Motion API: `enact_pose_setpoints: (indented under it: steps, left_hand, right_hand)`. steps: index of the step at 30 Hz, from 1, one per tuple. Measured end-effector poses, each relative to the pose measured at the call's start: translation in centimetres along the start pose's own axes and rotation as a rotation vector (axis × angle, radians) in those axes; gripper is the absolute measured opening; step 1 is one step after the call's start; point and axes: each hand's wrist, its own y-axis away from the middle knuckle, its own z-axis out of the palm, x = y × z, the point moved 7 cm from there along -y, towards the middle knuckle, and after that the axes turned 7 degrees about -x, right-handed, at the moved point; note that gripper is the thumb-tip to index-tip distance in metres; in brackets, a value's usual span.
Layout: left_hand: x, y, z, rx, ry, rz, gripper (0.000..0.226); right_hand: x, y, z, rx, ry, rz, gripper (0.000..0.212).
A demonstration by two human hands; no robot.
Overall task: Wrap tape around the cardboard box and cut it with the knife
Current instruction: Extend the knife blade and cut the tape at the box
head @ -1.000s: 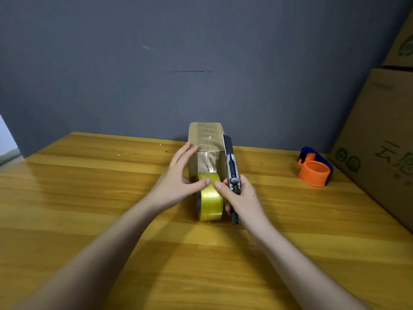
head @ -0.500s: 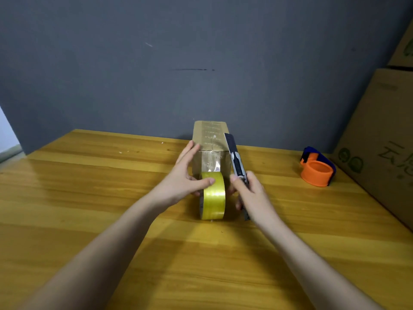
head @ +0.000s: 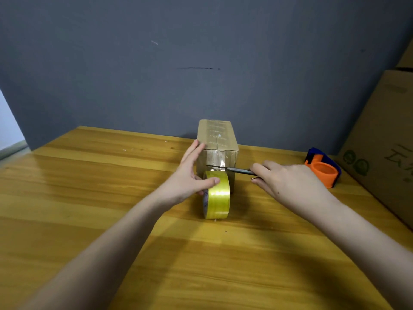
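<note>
One knife (head: 238, 170), upright before, now lies level against the box (head: 218, 139).

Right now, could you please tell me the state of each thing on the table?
cardboard box: closed, taped along its top, upright.
tape roll: on edge in front of the box.
knife: blade out, level across the box front above the roll.
left hand: holds the tape roll, thumb on top.
right hand: grips the knife handle.
orange dispenser: apart at the right, untouched.
</note>
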Motion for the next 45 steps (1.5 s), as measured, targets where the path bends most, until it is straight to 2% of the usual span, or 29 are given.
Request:
enact_pose_setpoints:
  steps: [3, 9, 22, 34, 42, 45]
  left_hand:
    - [0.1, 0.0, 0.0, 0.004, -0.005, -0.003, 0.096]
    - [0.2, 0.2, 0.0, 0.003, -0.019, -0.006, 0.095]
    - [0.2, 0.1, 0.0, -0.007, -0.02, -0.006, 0.095]
    - [0.3, 0.1, -0.1, -0.015, -0.016, -0.025, 0.095]
    - [0.4, 0.1, -0.1, -0.009, 0.005, -0.008, 0.095]
    - [0.7, 0.3, -0.2, 0.023, 0.019, 0.014, 0.096]
  right_hand:
    - [-0.5, -0.1, -0.2, 0.028, 0.04, -0.027, 0.028]
    - [-0.8, 0.0, 0.0, 0.032, 0.066, -0.037, 0.021]
    - [-1.2, -0.9, -0.1, 0.043, 0.083, -0.021, 0.026]
    - [-0.6, -0.5, 1.1, -0.071, 0.147, -0.018, 0.021]
    - [0.8, 1.0, 1.9, -0.117, 0.091, 0.04, 0.021]
    - [1.1, 1.9, 2.1, -0.123, 0.066, 0.094, 0.028]
